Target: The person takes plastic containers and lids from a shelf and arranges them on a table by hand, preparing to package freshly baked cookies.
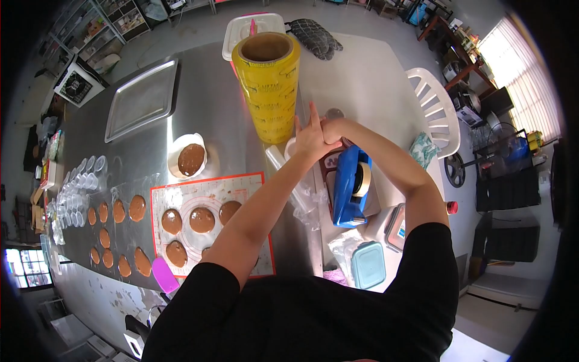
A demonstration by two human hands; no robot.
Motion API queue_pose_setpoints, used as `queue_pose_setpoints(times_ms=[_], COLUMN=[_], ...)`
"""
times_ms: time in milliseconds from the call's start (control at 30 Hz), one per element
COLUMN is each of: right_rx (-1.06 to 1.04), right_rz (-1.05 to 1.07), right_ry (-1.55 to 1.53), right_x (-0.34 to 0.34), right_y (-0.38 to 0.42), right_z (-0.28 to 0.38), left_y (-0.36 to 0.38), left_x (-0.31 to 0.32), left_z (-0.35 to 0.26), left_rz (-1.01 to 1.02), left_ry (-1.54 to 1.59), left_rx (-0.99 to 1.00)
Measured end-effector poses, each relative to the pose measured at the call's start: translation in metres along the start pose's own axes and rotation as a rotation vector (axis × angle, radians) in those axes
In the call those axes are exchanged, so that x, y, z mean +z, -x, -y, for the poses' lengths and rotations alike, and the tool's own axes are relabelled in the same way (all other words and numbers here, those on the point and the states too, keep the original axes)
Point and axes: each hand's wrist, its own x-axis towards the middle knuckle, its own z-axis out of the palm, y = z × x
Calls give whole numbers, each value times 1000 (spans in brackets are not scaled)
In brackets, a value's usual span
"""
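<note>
Both bare hands meet just right of a tall yellow roll of film [269,90]. My left hand [312,140] has some fingers stretched out, its palm side against the other hand. My right hand [335,131] is closed, and its fingers are partly hidden, so what they grip cannot be made out. A small clear round object [334,113] shows just beyond it. Below the hands stands a blue tape dispenser [348,190] with a roll of tape. Clear plastic film [301,199] lies beside it.
Brown discs [202,220] lie on a red-edged mat [265,187] and the metal table [223,78]. Around them are a white bowl of brown mix [175,158], a metal tray [145,96], clear cups [72,193], a purple spatula [164,275] and a teal-lidded container [368,265].
</note>
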Motion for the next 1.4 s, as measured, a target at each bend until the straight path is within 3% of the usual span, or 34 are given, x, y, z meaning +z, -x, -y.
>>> queue_pose_setpoints(times_ms=[133,233,367,467,733,867,933,1133,1267,1400], right_rx=[-19,-29,57,-44,113,117,194,222,229,222], right_rz=[-180,-180,-241,-355,-510,-518,-492,-475,-467,-508], right_ry=[-59,-48,-172,-140,-348,-330,-619,-974,-1000,-1214], right_x=[2,-7,-6,-4,-2,-5,-13,-28,-27,-17], right_y=[5,18,27,32,53,57,69,95,98,101], right_z=[4,14,17,16,19,12,10,17,18,23], left_y=[-2,-1,-3,-3,-1,2,3,9,11,20], left_x=[-1,4,1,0,6,3,4,6,9,8], left_z=[3,5,-2,-7,-5,-4,-3,-3,1,0], left_rz=[45,-53,-7,-47,45,-39,-40,-70,-98,-189], left_ry=[24,87,34,27,39,58,59,62,92,31], left_rx=[-36,30,11,49,-17,41,34,16,49,103])
